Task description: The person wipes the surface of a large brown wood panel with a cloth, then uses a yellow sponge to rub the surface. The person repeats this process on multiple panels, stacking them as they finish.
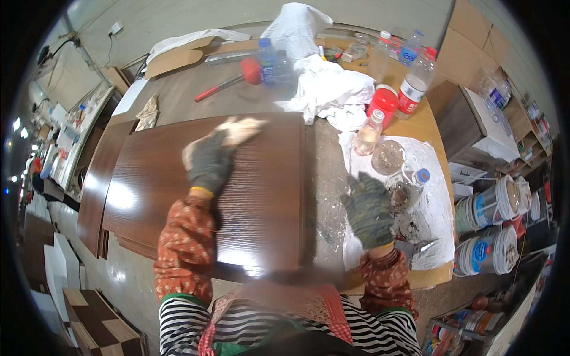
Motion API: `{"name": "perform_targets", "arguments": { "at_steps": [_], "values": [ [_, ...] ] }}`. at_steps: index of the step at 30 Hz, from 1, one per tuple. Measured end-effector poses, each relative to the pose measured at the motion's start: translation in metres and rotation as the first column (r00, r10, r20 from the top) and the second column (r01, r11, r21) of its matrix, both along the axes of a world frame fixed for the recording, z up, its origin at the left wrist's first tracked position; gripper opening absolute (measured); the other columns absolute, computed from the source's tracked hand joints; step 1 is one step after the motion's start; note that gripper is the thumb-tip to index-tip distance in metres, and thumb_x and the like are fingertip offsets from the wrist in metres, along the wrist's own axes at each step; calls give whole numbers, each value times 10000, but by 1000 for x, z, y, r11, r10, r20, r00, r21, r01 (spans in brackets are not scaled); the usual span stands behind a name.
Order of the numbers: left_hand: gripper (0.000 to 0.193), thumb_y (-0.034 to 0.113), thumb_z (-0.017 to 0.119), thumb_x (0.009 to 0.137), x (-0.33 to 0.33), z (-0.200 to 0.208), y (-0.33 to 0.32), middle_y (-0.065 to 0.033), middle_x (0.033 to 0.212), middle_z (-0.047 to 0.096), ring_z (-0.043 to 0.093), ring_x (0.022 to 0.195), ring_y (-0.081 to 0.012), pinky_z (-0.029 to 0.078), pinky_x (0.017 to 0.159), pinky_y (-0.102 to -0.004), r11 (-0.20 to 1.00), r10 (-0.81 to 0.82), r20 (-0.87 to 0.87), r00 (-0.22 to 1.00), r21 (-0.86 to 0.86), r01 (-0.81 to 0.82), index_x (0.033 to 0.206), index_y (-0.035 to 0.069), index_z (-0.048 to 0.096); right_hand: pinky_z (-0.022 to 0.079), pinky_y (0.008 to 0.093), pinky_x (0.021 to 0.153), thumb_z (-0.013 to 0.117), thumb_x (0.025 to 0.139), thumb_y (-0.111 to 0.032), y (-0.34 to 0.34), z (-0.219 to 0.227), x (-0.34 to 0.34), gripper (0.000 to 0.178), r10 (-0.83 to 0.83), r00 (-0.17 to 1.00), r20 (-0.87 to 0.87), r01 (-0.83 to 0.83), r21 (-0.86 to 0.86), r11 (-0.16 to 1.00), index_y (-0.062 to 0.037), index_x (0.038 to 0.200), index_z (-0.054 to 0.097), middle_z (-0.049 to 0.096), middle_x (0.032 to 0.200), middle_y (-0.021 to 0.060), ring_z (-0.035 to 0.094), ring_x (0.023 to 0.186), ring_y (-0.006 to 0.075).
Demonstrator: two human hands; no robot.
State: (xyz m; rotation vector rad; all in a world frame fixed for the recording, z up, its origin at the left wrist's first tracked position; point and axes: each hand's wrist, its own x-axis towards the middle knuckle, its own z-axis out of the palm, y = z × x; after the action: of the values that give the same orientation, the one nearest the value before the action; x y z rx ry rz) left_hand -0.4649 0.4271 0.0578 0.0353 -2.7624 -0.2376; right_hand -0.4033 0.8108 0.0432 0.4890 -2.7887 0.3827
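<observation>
Left hand (209, 165), in a dark glove: closed on a beige cloth (242, 129), which lies against the upper face of a glossy brown board (261, 196). Board: one, on the left part of the tabletop (325, 178), reaching its near edge, other brown boards showing beneath. Right hand (369, 212), gloved alike: palm down, fingers somewhat apart, over the left side of a stained white sheet (438, 207) at the tabletop's near right corner; whether it grips anything cannot be told. Blue cap (423, 175): on the sheet. Small clear bottle (369, 135), red jar (385, 105), red-capped bottle (415, 86): along the tabletop's right edge. White cloth heap (332, 89) and red-handled tool (218, 88): toward the far edge.
</observation>
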Motion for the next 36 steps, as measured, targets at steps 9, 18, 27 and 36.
{"name": "perform_targets", "arguments": {
  "at_steps": [9, 18, 27, 36],
  "values": [
    [486, 375, 492, 1017, 111, -2, -155, -218, 1310, 636, 610, 1172, -418, 469, 993, -470, 901, 431, -114, 895, 5, -433, 1396, 77, 552, 517, 488, 862, 728, 848, -441, 23, -23, -24, 751, -196, 967, 159, 185, 82, 979, -63, 1449, 484, 636, 1208, 200, 643, 1031, 346],
    [521, 387, 505, 1003, 138, -5, -151, -190, 1393, 590, 564, 1240, -392, 422, 1054, -488, 750, 647, 12, 763, -190, -633, 1431, 93, 532, 482, 361, 1035, 795, 878, -225, -22, 7, -92, 712, 282, 936, 209, 30, -847, 530, -4, 1464, 457, 603, 1351, 155, 584, 1242, 256],
    [527, 383, 522, 1003, 141, -13, -146, -182, 1426, 569, 518, 1290, -372, 358, 1118, -481, 812, 557, -59, 829, -174, -558, 1418, 59, 542, 470, 472, 1045, 703, 888, -476, -102, -9, -241, 712, 151, 986, 75, -108, -404, 908, -135, 1470, 476, 595, 1368, 211, 585, 1246, 385],
    [509, 370, 539, 992, 140, -5, -136, -187, 1403, 581, 530, 1262, -387, 368, 1103, -490, 807, 569, -61, 820, -150, -572, 1398, 63, 553, 509, 310, 932, 733, 907, -285, -86, -8, -280, 583, 489, 804, 338, 40, -851, 523, 12, 1382, 571, 672, 1232, 122, 645, 1095, 204]
  ]
}}
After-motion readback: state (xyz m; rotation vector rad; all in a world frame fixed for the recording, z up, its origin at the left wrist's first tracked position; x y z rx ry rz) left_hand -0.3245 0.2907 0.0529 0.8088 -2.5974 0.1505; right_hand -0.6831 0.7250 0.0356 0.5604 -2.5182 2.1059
